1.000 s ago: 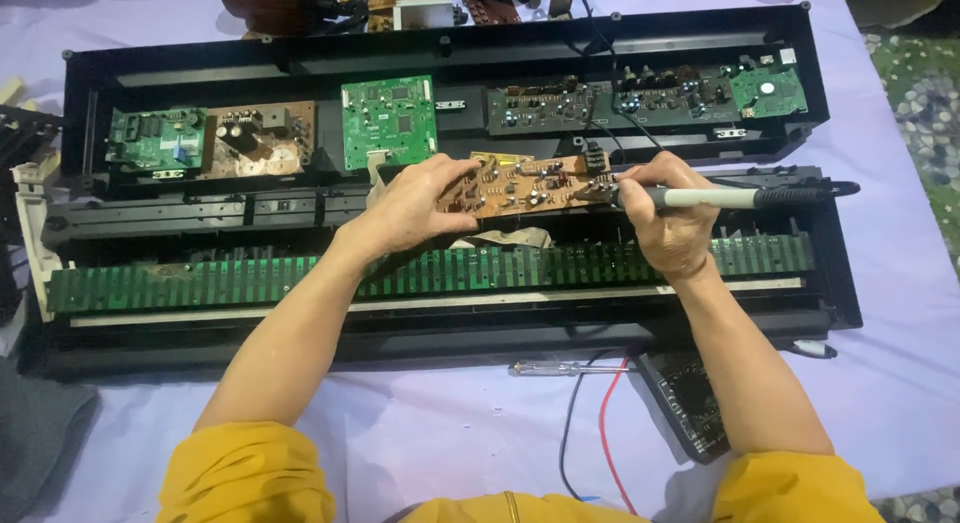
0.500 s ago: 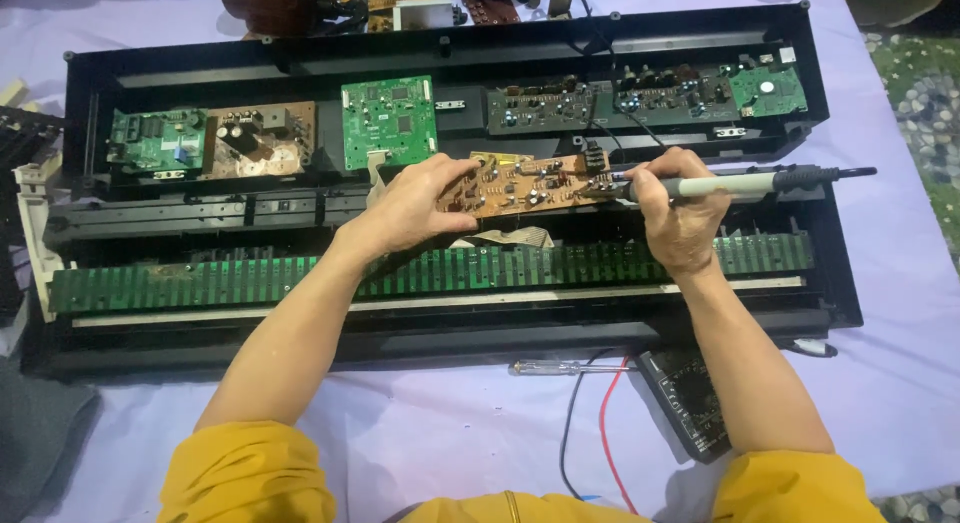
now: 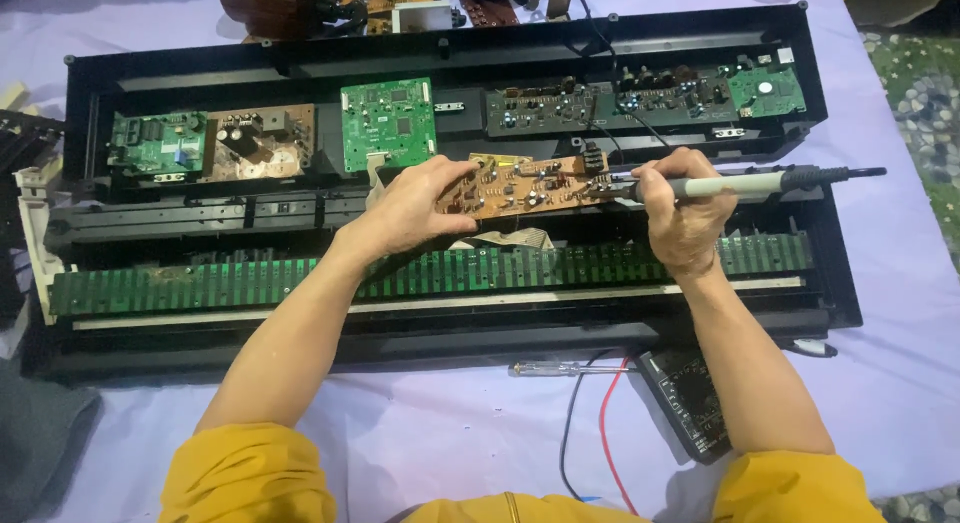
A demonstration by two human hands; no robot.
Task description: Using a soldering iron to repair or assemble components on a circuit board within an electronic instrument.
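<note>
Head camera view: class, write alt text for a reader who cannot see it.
A person's left hand holds a brown circuit board while the right hand touches a soldering iron to its end, above an opened black keyboard case with green boards inside, on a lilac cloth.

The right hand (image 3: 685,218) hides where the soldering iron (image 3: 740,186) tip meets the brown board (image 3: 520,183)
</note>
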